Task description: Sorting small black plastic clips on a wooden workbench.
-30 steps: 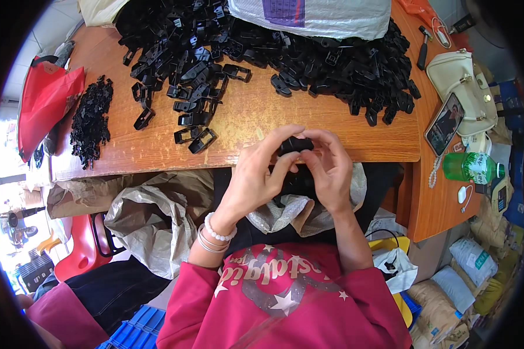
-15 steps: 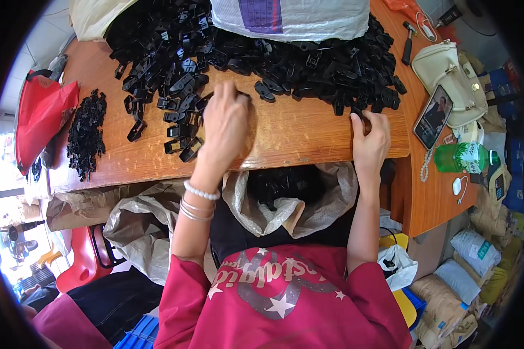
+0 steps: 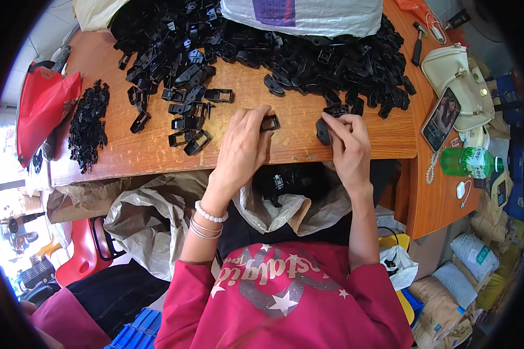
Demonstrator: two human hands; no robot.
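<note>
Over the front of the wooden table, my left hand [image 3: 242, 145] is closed on a black rectangular plastic housing [image 3: 270, 123] that sticks out past its fingertips. To its right, my right hand [image 3: 350, 146] pinches a rounded black plastic piece [image 3: 322, 132] between thumb and fingers. Both parts are held a short way apart, near the table's front edge. Beyond my hands lies a large heap of loose black plastic parts [image 3: 343, 64]. Several open black frames [image 3: 186, 123] are scattered left of my left hand. Below the edge, an open woven sack [image 3: 262, 215] holds more black parts.
A white woven bag [image 3: 332, 17] rests on the heap. Small black pieces [image 3: 89, 128] form a pile at left, beside a red bag [image 3: 46, 110]. On the right are a phone [image 3: 441, 120], a cream handbag [image 3: 457, 75], a green bottle [image 3: 468, 162] and a hammer [image 3: 418, 45].
My left hand has moved right and nearer, bringing a black housing from the scattered frames. My right hand has come left from the heap's edge with a rounded black piece.
</note>
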